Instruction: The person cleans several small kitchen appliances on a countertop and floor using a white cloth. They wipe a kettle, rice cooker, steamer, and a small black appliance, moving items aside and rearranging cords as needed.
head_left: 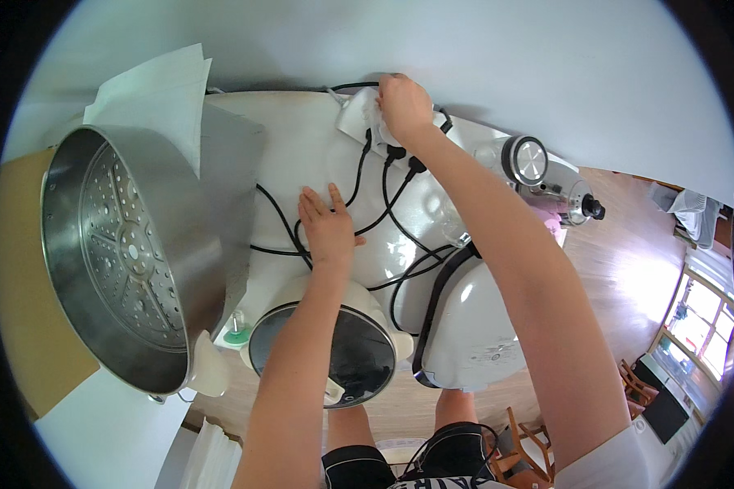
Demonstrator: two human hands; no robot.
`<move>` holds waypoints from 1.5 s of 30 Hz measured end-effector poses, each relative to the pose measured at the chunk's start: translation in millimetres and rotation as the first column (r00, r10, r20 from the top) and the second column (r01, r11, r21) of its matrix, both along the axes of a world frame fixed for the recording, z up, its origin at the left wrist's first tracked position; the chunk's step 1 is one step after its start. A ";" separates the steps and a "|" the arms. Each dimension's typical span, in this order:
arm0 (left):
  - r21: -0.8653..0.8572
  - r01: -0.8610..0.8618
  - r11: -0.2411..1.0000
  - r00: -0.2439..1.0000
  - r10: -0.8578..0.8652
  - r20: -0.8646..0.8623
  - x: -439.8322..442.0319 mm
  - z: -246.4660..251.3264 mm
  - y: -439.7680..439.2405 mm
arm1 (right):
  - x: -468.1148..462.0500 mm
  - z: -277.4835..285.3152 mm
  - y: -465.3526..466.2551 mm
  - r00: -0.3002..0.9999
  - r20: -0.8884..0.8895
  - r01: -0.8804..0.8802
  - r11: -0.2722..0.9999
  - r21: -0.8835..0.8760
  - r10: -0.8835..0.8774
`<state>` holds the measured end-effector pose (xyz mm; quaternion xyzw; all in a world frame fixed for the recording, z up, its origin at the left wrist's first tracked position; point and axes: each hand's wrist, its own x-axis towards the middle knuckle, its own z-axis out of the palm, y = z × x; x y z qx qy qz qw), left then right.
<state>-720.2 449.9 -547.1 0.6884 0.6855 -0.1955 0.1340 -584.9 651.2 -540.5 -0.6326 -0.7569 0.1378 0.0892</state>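
Observation:
My right hand is closed around something white at a white power strip by the wall; its fingers hide most of the item. Several black plugs sit in the strip, with black cords running across the white tabletop. My left hand lies flat over the cords, fingers spread towards the wall, holding nothing. Below my left forearm stands a cream electric pot with a dark glass lid. A white rounded appliance stands to its right, partly behind my right forearm.
On the left is a large steel steamer pot with a perforated plate inside, beside a grey box and white sheets. At right stand a glass jar with a steel lid and a glass kettle. Wooden chairs stand on the floor.

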 end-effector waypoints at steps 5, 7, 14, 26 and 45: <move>-0.021 0.010 1.000 1.000 -0.010 0.001 3.0 8.0 4.7 | -41.1 -19.6 -12.9 0.994 -0.075 0.090 0.980 0.178 -0.078; -0.015 0.018 1.000 1.000 -0.018 -0.010 1.2 11.2 5.2 | -61.7 -29.4 -25.9 0.998 -0.042 0.046 0.973 0.224 -0.037; -0.009 0.028 1.000 0.999 -0.028 -0.042 2.7 9.8 2.7 | -68.7 -27.9 -66.2 0.992 0.018 -0.125 0.972 0.200 0.124; 0.110 0.107 0.988 0.993 -0.102 -0.051 -13.9 -11.8 -6.4 | -38.9 55.1 -179.9 0.592 -0.740 0.209 0.948 -0.241 -0.318; -0.555 -0.214 0.804 0.396 0.590 0.703 3.8 17.0 60.9 | -8.7 -11.4 -274.9 0.972 -0.231 -0.031 0.963 -0.268 -0.033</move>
